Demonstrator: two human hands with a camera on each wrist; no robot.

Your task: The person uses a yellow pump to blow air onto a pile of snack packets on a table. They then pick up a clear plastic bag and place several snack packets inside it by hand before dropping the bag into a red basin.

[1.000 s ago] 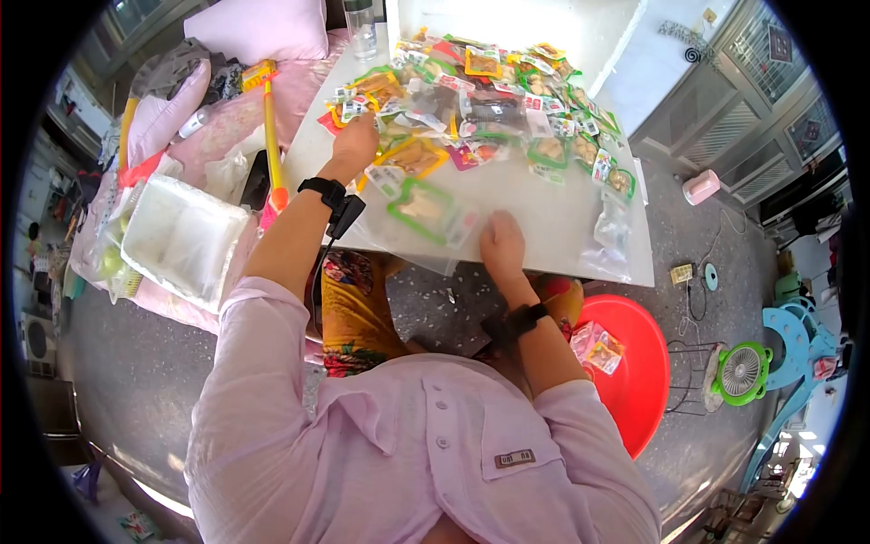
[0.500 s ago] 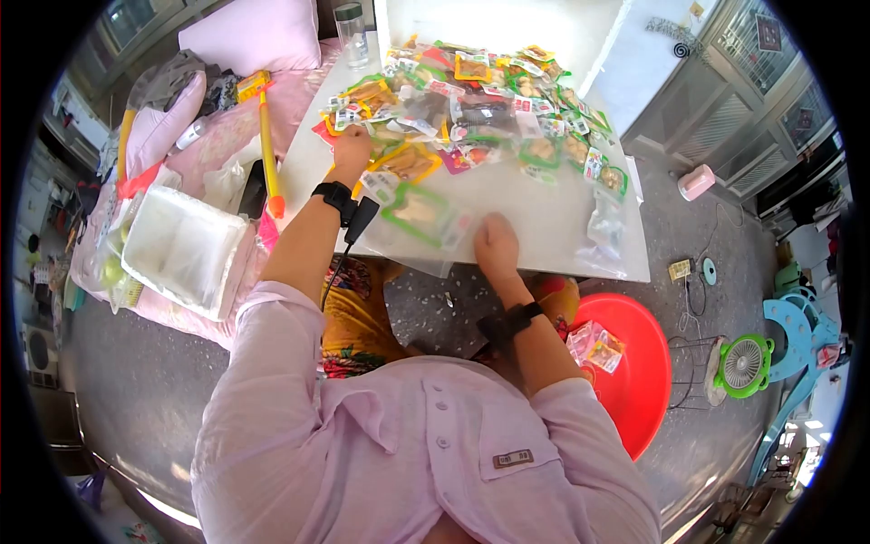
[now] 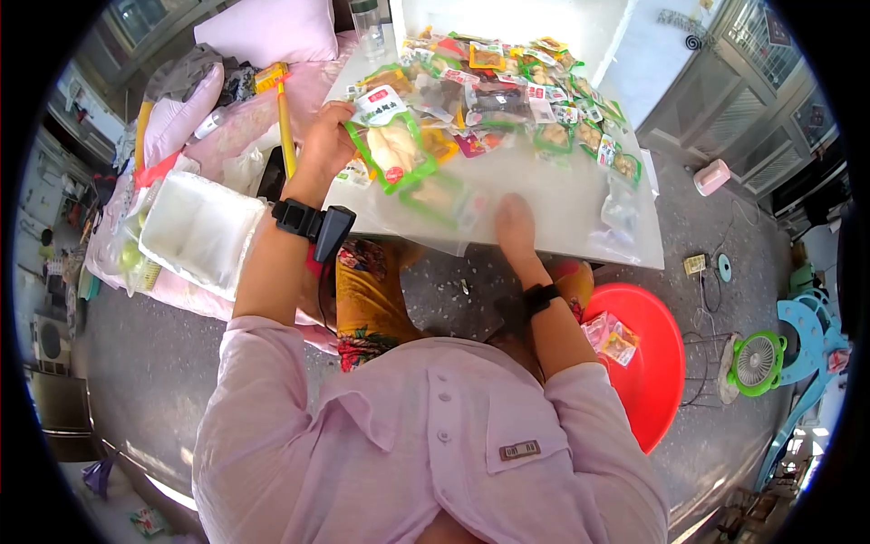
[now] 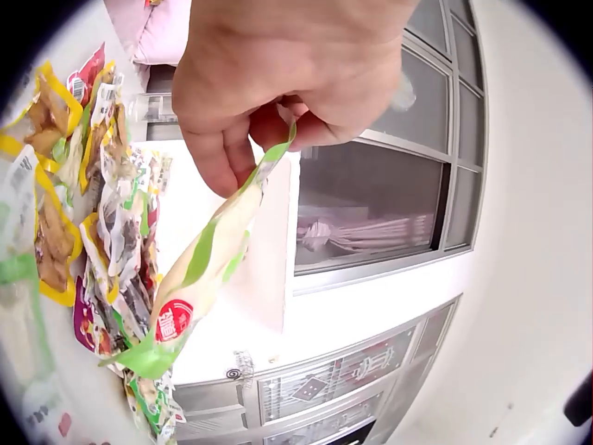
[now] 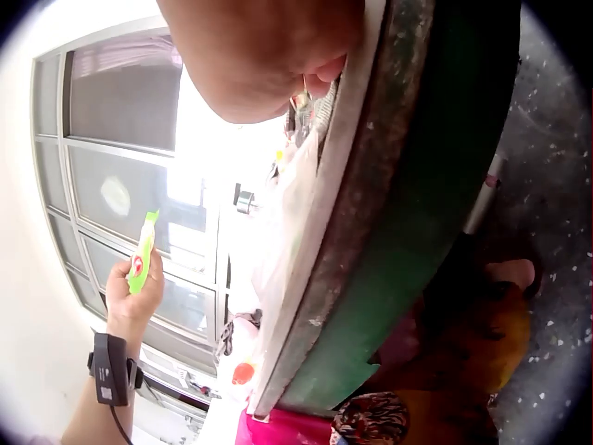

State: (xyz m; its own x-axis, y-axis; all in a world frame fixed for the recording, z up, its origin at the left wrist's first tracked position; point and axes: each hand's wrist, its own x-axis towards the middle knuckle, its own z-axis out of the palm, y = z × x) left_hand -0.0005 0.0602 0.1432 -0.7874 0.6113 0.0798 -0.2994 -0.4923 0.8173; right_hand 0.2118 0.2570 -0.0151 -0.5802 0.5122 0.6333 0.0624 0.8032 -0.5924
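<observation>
My left hand [image 3: 328, 140] pinches the top edge of a green-bordered clear food packet [image 3: 396, 154] with pale pieces inside, held up over the table's left side. In the left wrist view the packet [image 4: 208, 250] hangs edge-on from thumb and fingers. Another green-edged packet [image 3: 433, 195] lies flat below it near the front edge, in a clear wrapper. My right hand [image 3: 515, 225] rests at the front edge of the table, right of that flat packet, fingers loosely curled. In the right wrist view the right hand [image 5: 278, 60] is partly cut off at the top.
A heap of snack packets [image 3: 498, 100] covers the back of the white table [image 3: 553, 208]. Clear bags [image 3: 619, 213] lie at its right edge. A red basin [image 3: 648, 363] with a few packets stands on the floor. Left, a white foam box [image 3: 199, 227] sits beside the bed; a bottle [image 3: 369, 32] stands behind.
My left hand, earlier low at the left of the heap, has lifted a green-bordered packet and brought it up in front of the heap. The right hand stays at the table's front edge.
</observation>
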